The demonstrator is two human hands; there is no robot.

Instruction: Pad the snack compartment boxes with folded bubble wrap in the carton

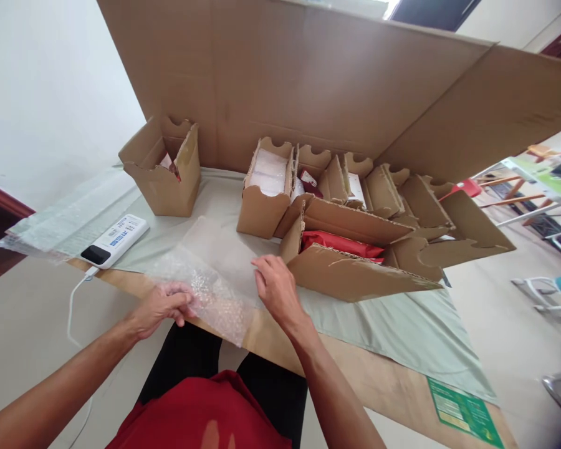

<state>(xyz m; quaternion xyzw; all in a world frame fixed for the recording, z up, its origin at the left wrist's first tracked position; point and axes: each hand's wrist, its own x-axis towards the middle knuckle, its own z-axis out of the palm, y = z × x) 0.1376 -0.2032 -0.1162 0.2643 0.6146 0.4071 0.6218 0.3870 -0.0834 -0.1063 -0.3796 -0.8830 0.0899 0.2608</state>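
A sheet of clear bubble wrap (210,280) lies on the table's near edge and hangs a little over it. My left hand (161,305) pinches its left side, fingers curled on the plastic. My right hand (275,288) rests on its right part, fingers bent and pressing down, just beside an open cardboard box (350,274) that holds a red packet (341,243).
A pale green cloth (393,324) covers the table. A separate small carton (161,165) stands at the left, and a row of open cartons (266,187) at the back. A white power bank (115,240) with a cable lies far left. A big cardboard sheet (308,75) stands behind.
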